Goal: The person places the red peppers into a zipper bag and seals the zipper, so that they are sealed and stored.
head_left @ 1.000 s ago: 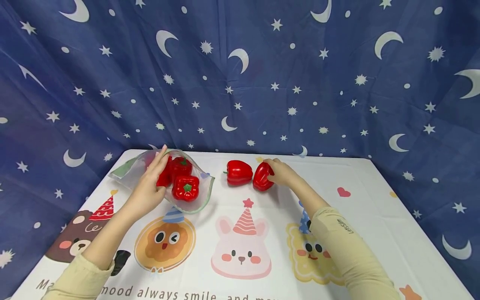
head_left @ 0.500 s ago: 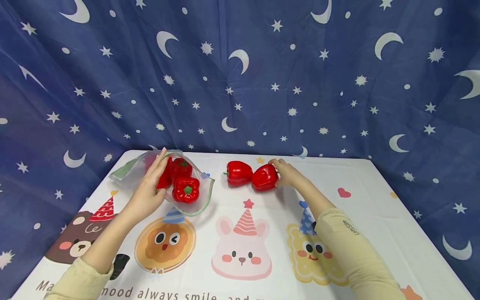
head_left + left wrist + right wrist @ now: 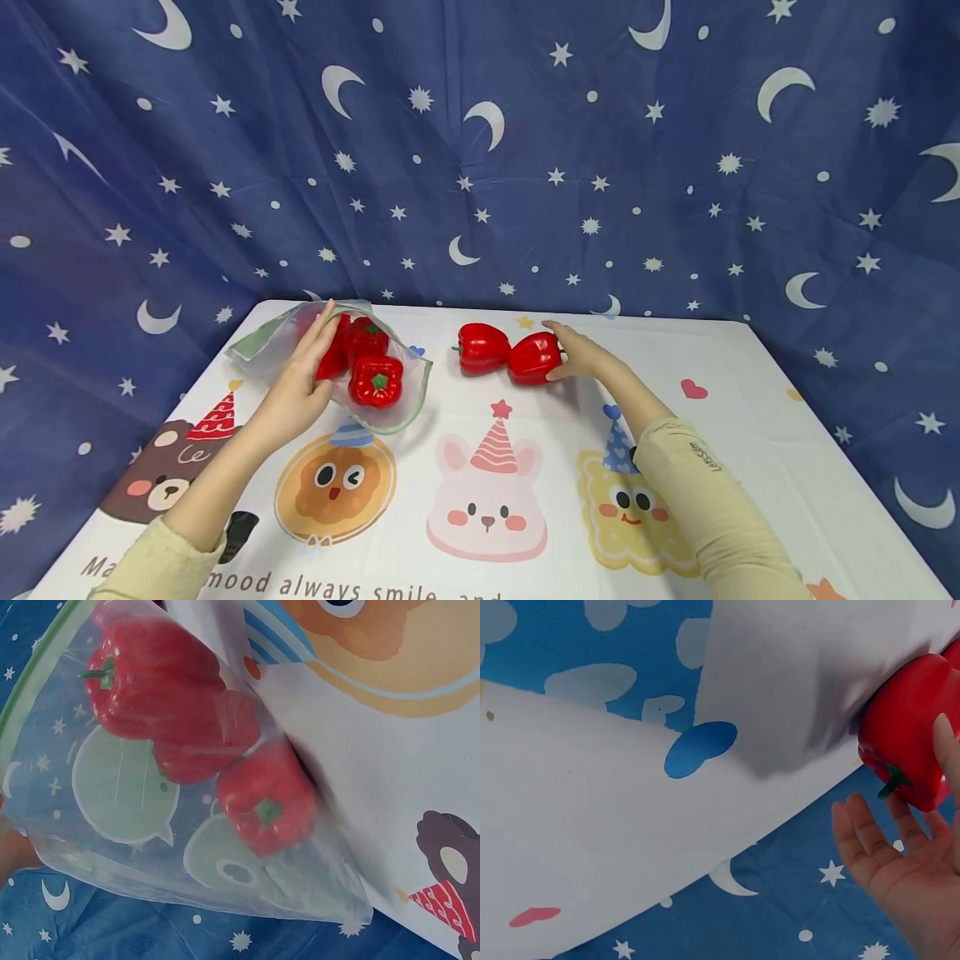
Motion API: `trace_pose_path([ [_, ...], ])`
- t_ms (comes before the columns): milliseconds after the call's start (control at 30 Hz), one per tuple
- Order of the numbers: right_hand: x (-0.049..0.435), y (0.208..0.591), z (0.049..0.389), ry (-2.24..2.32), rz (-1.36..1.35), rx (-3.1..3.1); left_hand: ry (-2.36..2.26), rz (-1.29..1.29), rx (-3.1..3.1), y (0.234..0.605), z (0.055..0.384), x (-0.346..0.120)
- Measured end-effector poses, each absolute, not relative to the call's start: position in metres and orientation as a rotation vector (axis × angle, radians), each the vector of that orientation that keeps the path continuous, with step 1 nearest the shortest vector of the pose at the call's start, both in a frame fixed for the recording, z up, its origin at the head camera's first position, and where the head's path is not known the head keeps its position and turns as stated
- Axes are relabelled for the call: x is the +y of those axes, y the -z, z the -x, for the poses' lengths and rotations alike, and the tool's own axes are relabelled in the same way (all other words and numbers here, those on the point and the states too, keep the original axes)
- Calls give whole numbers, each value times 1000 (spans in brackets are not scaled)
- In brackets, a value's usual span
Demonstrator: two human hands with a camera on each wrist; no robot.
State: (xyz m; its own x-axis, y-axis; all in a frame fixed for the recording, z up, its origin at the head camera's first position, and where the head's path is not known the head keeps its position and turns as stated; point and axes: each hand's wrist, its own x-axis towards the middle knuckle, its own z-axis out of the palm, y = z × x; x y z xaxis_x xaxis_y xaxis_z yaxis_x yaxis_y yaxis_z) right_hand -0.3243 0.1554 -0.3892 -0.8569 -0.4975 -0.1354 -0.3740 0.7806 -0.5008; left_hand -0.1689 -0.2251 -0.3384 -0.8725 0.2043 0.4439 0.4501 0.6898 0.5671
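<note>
Right-hand pepper [image 3: 534, 360]: laid on its side on the white cloth [image 3: 637, 348], its stem [image 3: 895, 781] turned toward the right hand [image 3: 581, 352].
Right hand: set around the stem end, thumb apart from the relaxed fingers; the thumb seems to be laid against the skin, but no closed grip is shown.
Pepper handling: glossy skin is likely to slip, so steadier control is given by the broad sides being covered by thumb and fingers than by the stem being pinched.
Second pepper [image 3: 483, 348]: seen just beside, apparently touching; it could be rolled if pressure is aimed leftward.
Left hand [image 3: 300, 387]: laid along the bag [image 3: 412, 396] with fingers straight and no pinch visible; light, even pressure is advised, so that the thin film is not creased.
Bag: opened toward the loose pair; at least three bagged peppers [image 3: 377, 381] are held inside, and one could be tipped out if the rim is pressed down.
</note>
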Motion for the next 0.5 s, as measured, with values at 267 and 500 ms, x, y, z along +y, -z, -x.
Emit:
trace_pose_path([
  [267,157,395,324,665,649,2730,1031,535,-2519,341,166,-227],
  [500,159,395,323,658,642,2764,1043,557,-2522,343,164,-229],
])
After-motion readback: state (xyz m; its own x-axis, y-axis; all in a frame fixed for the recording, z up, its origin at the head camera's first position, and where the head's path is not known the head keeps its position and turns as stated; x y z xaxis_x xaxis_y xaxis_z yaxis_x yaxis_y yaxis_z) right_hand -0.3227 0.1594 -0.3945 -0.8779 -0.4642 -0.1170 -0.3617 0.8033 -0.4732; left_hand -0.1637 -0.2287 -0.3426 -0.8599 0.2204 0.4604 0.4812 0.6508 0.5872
